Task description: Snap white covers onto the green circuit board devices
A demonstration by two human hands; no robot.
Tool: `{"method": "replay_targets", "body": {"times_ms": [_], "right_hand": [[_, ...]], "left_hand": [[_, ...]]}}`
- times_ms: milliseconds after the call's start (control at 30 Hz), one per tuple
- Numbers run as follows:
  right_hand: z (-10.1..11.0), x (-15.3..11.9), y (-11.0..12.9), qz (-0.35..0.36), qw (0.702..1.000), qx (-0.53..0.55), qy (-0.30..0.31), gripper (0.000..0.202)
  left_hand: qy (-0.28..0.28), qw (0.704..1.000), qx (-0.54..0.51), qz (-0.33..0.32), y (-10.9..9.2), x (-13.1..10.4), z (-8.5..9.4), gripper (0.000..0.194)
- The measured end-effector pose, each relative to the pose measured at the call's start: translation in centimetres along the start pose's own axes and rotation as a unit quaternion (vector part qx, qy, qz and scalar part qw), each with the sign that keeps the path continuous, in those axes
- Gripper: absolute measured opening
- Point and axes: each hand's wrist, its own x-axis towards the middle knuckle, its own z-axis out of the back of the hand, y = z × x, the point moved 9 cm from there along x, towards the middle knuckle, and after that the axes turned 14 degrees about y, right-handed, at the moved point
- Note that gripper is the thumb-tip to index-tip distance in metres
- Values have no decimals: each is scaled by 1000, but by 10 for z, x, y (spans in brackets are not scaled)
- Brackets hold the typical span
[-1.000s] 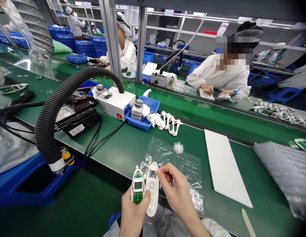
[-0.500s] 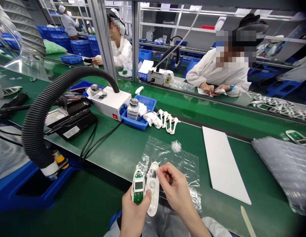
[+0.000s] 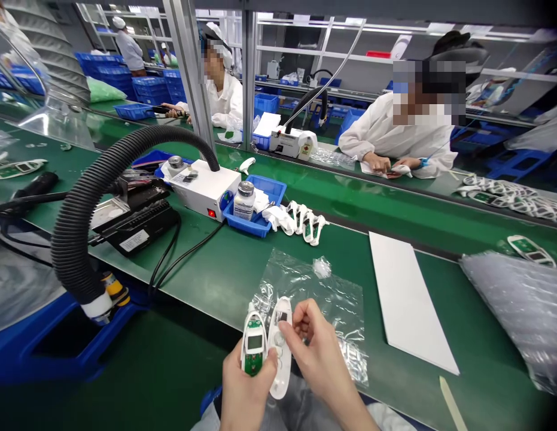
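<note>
The left hand (image 3: 250, 380) grips two pieces side by side at the near edge of the workbench (image 3: 210, 263): one white casing half (image 3: 254, 344) with a green circuit board and a small display, and one long white cover shell (image 3: 280, 365) with a small window. Its thumb presses across their lower parts. The right hand (image 3: 317, 350) has its thumb against the cover shell beside the window, fingers curled — whether it pinches anything thin there, I cannot tell. Both pieces look light and stiff, probably smooth enough to slip; the board and display would be the fragile parts, so the outer rims seem the best place to take hold, with fingertips off the window. Beyond lie one clear plastic sheet (image 3: 332, 311) with one crumpled clear scrap (image 3: 322, 267) on it, one white panel (image 3: 408, 299) to the right, and one blue tray (image 3: 246, 225) holding one metal-capped bottle (image 3: 244, 203) and some white wipes. Beside the tray stands a row of white casings (image 3: 309, 224) — they overlap too much for a sure count.
</note>
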Motion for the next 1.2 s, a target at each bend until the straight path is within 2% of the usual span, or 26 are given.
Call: {"method": "replay_targets", "body": {"times_ms": [100, 167, 267, 333, 400, 500, 567, 600, 633, 700, 800, 900, 967, 1000, 1067, 1200], "right_hand": [[-4, 0, 4, 7, 1000, 15, -13, 22], [-12, -1, 4, 8, 996, 88, -16, 22], [-45, 0, 0, -6, 976, 211, 52, 28], [-68, 1, -1, -16, 967, 234, 95, 31], [-80, 4, -3, -29, 965, 246, 85, 36], [-99, 12, -3, -54, 950, 298, 77, 43], [-117, 19, 3, -53, 937, 328, 110, 46], [-127, 23, 6, -50, 929, 342, 130, 48], [-139, 28, 8, -50, 922, 353, 149, 50], [-169, 38, 9, -69, 910, 365, 184, 54], [-231, 59, 13, -108, 887, 376, 245, 61], [-297, 76, 25, -130, 861, 386, 305, 59], [-326, 81, 32, -136, 851, 389, 325, 54], [-334, 81, 33, -137, 849, 391, 328, 52], [-334, 80, 32, -135, 850, 394, 323, 50], [-294, 78, 18, -125, 870, 392, 271, 50]], "left_hand": [[1, 1000, 3, -3, -5, 0, 5, 19], [-8, 1000, -5, -8, -5, -2, 12, 19], [-23, 999, -29, -32, 1, -7, 22, 24], [-23, 997, -57, -43, 7, -9, 30, 32], [-11, 994, -97, -43, 15, -6, 42, 42], [-27, 972, -230, -31, 23, 7, 84, 60], [-77, 944, -319, -37, 25, 18, 127, 63], [-100, 938, -329, -51, 22, 23, 150, 57], [-120, 930, -340, -65, 20, 27, 170, 52], [-135, 922, -353, -77, 19, 32, 197, 44], [-158, 915, -366, -62, 27, 27, 218, 39], [-207, 904, -371, -53, 35, 11, 235, 35], [-237, 896, -371, -61, 34, 2, 246, 34], [-245, 894, -370, -66, 33, -1, 250, 35], [-246, 894, -367, -69, 30, 0, 250, 38], [-190, 909, -365, -63, 27, 20, 218, 44]]}}
